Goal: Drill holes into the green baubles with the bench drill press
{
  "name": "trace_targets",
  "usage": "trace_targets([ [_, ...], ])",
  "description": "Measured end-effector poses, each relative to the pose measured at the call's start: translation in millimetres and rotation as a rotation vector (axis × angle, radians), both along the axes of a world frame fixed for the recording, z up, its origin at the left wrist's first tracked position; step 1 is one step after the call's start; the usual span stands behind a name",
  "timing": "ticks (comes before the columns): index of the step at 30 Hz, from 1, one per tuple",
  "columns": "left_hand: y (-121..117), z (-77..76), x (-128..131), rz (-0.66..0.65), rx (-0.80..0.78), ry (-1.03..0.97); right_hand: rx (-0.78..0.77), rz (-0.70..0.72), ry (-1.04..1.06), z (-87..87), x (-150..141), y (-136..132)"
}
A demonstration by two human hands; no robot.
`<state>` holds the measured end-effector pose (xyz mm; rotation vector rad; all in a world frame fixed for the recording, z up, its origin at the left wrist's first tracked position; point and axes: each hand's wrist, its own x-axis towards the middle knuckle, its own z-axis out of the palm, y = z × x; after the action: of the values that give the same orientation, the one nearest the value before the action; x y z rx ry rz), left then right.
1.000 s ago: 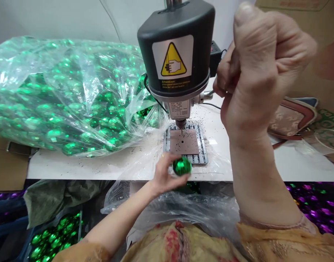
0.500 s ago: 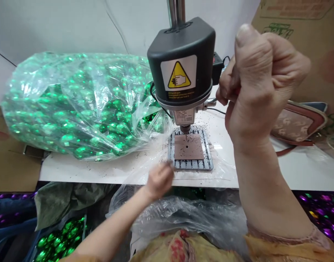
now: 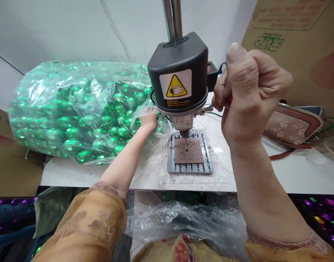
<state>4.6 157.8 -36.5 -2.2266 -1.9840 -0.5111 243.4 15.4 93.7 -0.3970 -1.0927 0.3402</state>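
My right hand (image 3: 245, 91) is closed in a fist beside the black drill press head (image 3: 177, 72), around its feed handle, which the fingers mostly hide. At the mouth of a clear plastic bag (image 3: 74, 112) full of shiny green faceted beads, my left hand (image 3: 149, 119) reaches in among the plastic and beads; its fingertips are hidden. Below the chuck (image 3: 184, 133) lies a flat brown block (image 3: 192, 154) with a small hole near its middle. It rests on the slotted metal base (image 3: 190, 169), with dark shavings scattered over both.
A patterned bag (image 3: 289, 125) with brown trim lies to the right, in front of a cardboard box (image 3: 300, 65). Crumpled clear plastic (image 3: 183, 218) hangs at the white table's (image 3: 101, 178) front edge. Purple beads (image 3: 326, 218) show at lower right.
My left hand has moved from near the base's front corner, up and away, to the bag of green beads. My right hand stays closed beside the drill press.
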Motion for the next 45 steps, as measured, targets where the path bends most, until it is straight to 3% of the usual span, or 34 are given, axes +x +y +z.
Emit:
trace_targets([
  [8, -20, -8.8, -8, 0.013, -0.074, 0.018, -0.008, -0.024, -0.011, -0.9, -1, 0],
  [12, -15, -1.0, -1, -0.005, -0.12, 0.096, -0.023, -0.052, -0.013, -1.4, -2, -1],
  [15, -18, 7.8, 2, 0.016, -0.129, 0.015, -0.018, -0.041, -0.024, -2.1, -1, 0],
  [18, -40, 12.4, 8, 0.016, -0.111, -0.232, -0.004, -0.017, -0.032, -3.0, 1, 3],
  [20, -66, 10.9, 14, -0.087, -0.169, -0.528, 0.016, -0.002, -0.022, -3.2, 2, 3],
  [22, -94, 6.0, 21, -0.212, -0.318, -0.912, 0.02, 0.008, -0.017, -2.7, 1, 3],
  [25, -131, -5.3, 30, -0.287, -0.487, -1.407, 0.033, 0.022, -0.003, -1.3, 0, 1],
  [28, -151, -18.3, 37, -0.291, -0.503, -1.611, 0.041, 0.021, 0.002, 0.0, 0, -1],
  [32, -159, -34.4, 42, -0.327, -0.459, -1.442, 0.011, -0.017, -0.029, -0.1, 0, 0],
  [39, -148, -51.7, 45, -0.359, -0.188, -1.011, 0.067, -0.009, -0.014, -1.6, -1, 4],
  [45, -140, -61.9, 50, -0.452, -0.173, -0.965, 0.067, -0.029, -0.032, -2.0, -1, 4],
])
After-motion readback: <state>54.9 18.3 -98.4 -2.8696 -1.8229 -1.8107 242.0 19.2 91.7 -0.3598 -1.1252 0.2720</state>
